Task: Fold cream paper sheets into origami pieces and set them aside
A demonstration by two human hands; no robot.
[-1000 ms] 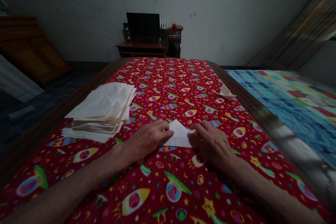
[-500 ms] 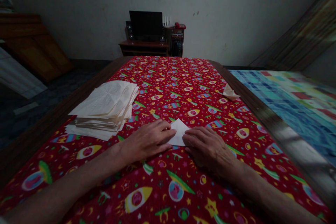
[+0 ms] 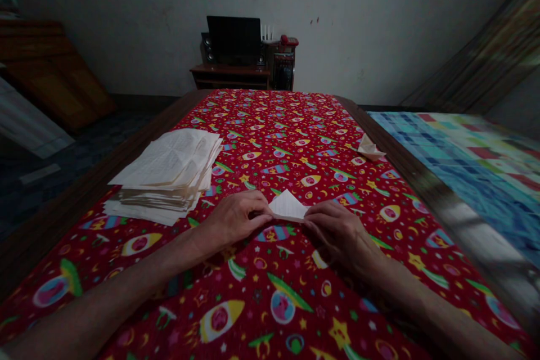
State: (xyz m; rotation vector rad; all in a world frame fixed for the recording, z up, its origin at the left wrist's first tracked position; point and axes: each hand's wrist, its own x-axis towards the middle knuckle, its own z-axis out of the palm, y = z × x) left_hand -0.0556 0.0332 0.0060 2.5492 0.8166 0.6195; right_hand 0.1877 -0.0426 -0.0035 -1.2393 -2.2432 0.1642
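Fingers of my left hand [image 3: 237,217] and right hand [image 3: 343,232] pinch opposite ends of a small folded paper [image 3: 288,205], low over the red tablecloth [image 3: 297,315]; an uneven pull could skew its crease or tear a corner

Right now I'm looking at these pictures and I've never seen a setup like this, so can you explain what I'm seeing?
Sure. There's no machine here: a person works bare-handed, and one camera worn on their head looks forward and down. The left hand and right hand each have a grip on one side of a folded white paper, its point facing away from the person. Below is a red patterned cloth spread over a table. Toward the left sits a stack of paper sheets; near the cloth's right edge lies a smaller folded piece. Beyond the table stands a dark screen.
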